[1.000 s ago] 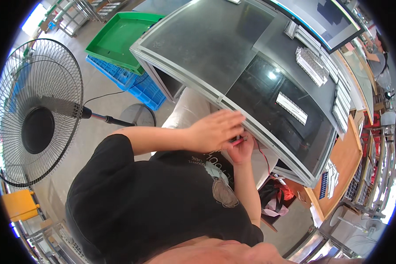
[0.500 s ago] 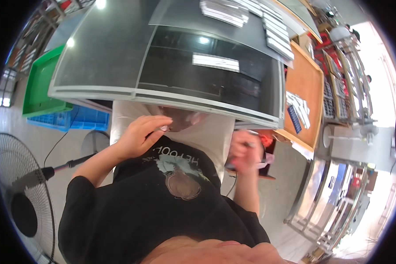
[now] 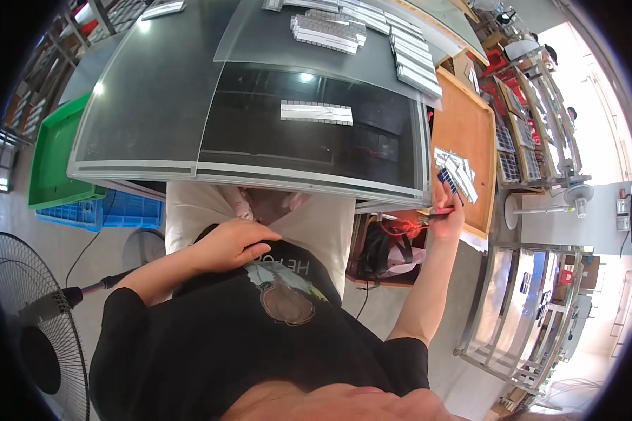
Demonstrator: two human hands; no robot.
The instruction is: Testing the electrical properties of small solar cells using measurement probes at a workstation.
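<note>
My left hand (image 3: 232, 242) rests on my black shirt (image 3: 260, 330) below the table edge, fingers loosely bent, with nothing seen in it. Out to the right, my right hand (image 3: 448, 214) grips a thin red-tipped tool (image 3: 435, 211) at the corner of the glass-topped table (image 3: 309, 184). Red wires (image 3: 406, 226) hang just left of that hand. A small pile of silver and blue strips (image 3: 456, 170) lies on the wooden board (image 3: 463, 123) right above the hand. One long silver strip (image 3: 316, 112) lies on the dark panel (image 3: 260, 140).
Several stacks of silver strips (image 3: 372, 35) lie at the table's far side. A green tray (image 3: 53, 154) and blue crate (image 3: 98, 212) sit on the floor at left, a standing fan (image 3: 35, 330) lower left. A black bag (image 3: 376, 252) is under the table, a metal rack (image 3: 519, 309) at right.
Both hands were together under the table edge. My right hand has swung out right to the wooden board's corner, and my left hand has dropped back onto my shirt. My view turned.
</note>
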